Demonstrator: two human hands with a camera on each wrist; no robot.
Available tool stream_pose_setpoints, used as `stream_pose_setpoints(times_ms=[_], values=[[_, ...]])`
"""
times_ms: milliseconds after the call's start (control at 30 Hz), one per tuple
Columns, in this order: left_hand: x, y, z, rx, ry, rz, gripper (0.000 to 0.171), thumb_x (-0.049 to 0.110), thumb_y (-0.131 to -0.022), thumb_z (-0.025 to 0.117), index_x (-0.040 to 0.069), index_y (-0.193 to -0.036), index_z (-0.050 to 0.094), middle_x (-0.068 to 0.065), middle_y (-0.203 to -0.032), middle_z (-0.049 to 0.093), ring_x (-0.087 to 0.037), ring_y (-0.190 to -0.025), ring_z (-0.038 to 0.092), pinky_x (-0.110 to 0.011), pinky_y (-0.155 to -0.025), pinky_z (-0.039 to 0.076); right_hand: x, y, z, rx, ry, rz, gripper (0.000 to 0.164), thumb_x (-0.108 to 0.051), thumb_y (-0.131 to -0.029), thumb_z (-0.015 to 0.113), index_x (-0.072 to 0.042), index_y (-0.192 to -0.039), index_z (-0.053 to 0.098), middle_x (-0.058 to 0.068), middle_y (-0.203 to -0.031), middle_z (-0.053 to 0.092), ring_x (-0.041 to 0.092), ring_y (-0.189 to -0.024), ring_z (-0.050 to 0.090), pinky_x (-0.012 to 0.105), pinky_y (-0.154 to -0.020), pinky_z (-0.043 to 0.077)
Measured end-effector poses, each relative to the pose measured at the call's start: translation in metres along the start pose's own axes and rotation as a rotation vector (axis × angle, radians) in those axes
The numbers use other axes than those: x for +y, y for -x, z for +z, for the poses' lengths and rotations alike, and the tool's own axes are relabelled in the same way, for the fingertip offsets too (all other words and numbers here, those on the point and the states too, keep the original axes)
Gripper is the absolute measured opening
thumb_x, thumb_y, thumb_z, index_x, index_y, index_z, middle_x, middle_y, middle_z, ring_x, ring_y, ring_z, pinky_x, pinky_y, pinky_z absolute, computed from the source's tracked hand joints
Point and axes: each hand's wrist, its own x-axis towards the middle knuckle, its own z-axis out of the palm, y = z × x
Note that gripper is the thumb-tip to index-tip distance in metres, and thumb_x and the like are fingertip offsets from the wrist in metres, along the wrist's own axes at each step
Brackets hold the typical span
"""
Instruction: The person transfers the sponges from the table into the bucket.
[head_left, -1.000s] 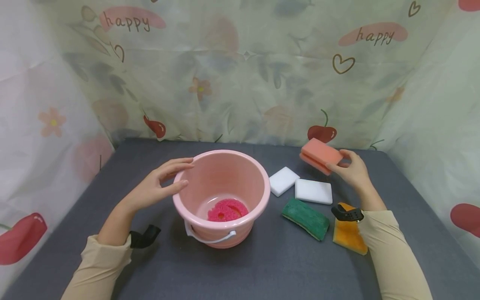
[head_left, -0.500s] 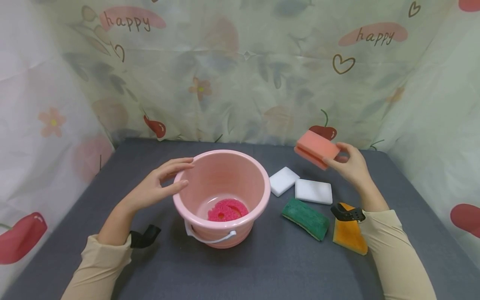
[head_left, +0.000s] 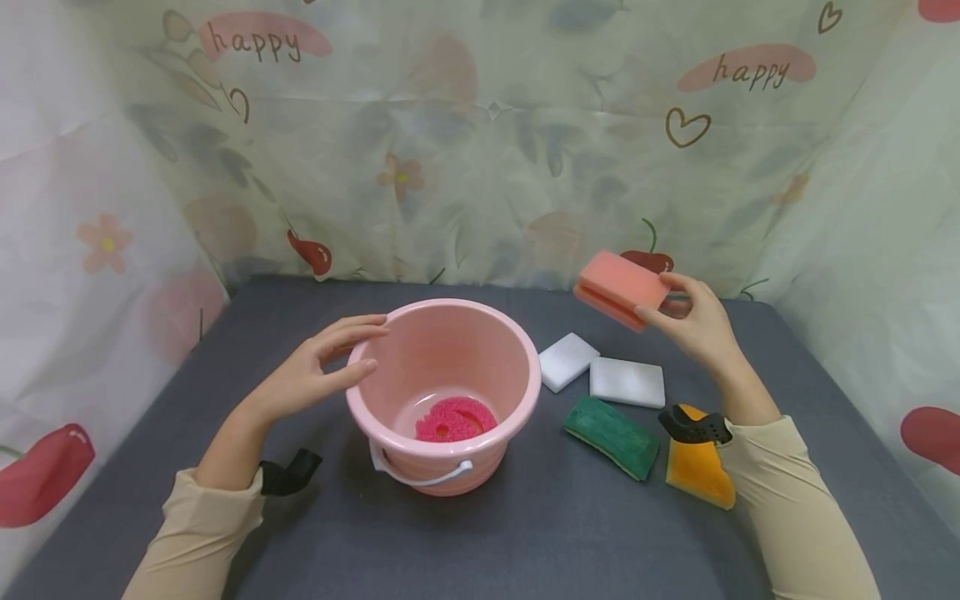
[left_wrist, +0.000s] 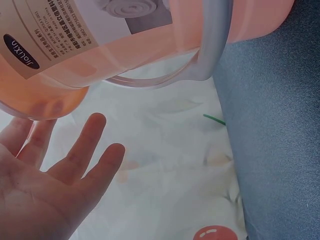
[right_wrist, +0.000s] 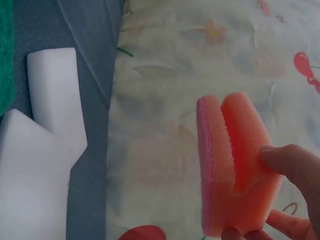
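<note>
Against a second ago, the right hand (head_left: 697, 321) has come up and a little toward the bucket (head_left: 442, 451), carrying the coral sponge (head_left: 621, 287). That sponge now hangs above the far right part of the table (head_left: 480, 550), tilted, its groove facing the near edge. The hand pinches it at its right end, thumb on one side and fingers on the other. The left hand (head_left: 306, 375) has not shifted: its fingers are spread loosely at the bucket's left rim and grip nothing. The bucket stands in the same spot, midway between the table's left and right edges, with a pink sponge (head_left: 433, 419) lying on its bottom and the white handle (head_left: 424, 484) down on the near side.

Between the bucket and the right arm lie two white blocks (head_left: 627, 383), seemingly meeting at a corner, the left one just beside the bucket. Nearer the front edge is a green sponge (head_left: 612, 437), and to its right a yellow sponge (head_left: 697, 475), partly hidden by the right wrist's black strap (head_left: 693, 427) and sleeve (head_left: 795, 508). The bucket's raised rim stands between the coral sponge and the pink one. A printed curtain (head_left: 487, 192) closes off the far edge.
</note>
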Motion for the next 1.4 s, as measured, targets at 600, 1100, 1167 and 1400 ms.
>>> stream_pose_setpoints(times_ms=[600,1100,1167,1400], values=[[-0.002,0.0,0.0,-0.002,0.011,-0.001,0.047,0.018,-0.089,0.062,0.018,-0.134,0.05,0.001,-0.144,0.041,-0.017,-0.129,0.038,-0.014,-0.096,0.038,-0.045,0.014,0.004,-0.033,-0.017,-0.137,0.06,-0.037,-0.087,0.063,-0.011,-0.137,0.044,0.02,-0.133,0.041,0.039,-0.113,0.054,0.052,-0.088,0.048],[-0.001,0.0,0.0,0.005,0.015,0.008,0.045,0.017,-0.089,0.062,0.018,-0.133,0.051,0.002,-0.144,0.041,-0.005,-0.127,0.038,-0.012,-0.098,0.036,-0.069,0.023,0.013,-0.045,-0.058,-0.269,0.053,-0.026,-0.086,0.066,-0.01,-0.134,0.048,0.014,-0.132,0.049,0.035,-0.112,0.058,0.039,-0.089,0.05],[-0.001,0.0,0.0,0.005,0.015,0.007,0.045,0.017,-0.089,0.062,0.018,-0.133,0.051,0.002,-0.144,0.041,-0.005,-0.127,0.038,-0.013,-0.097,0.036,-0.071,0.025,0.014,-0.049,-0.065,-0.283,0.053,-0.025,-0.086,0.066,-0.01,-0.134,0.048,0.014,-0.131,0.049,0.034,-0.111,0.059,0.023,-0.085,0.05],[-0.001,0.0,0.0,0.009,0.007,0.007,0.045,0.017,-0.089,0.062,0.018,-0.133,0.052,0.002,-0.144,0.042,-0.004,-0.127,0.038,-0.013,-0.097,0.037,-0.08,0.029,0.018,-0.059,-0.075,-0.335,0.052,-0.021,-0.086,0.067,-0.011,-0.133,0.049,0.012,-0.129,0.049,0.032,-0.109,0.06,0.004,-0.078,0.041]])
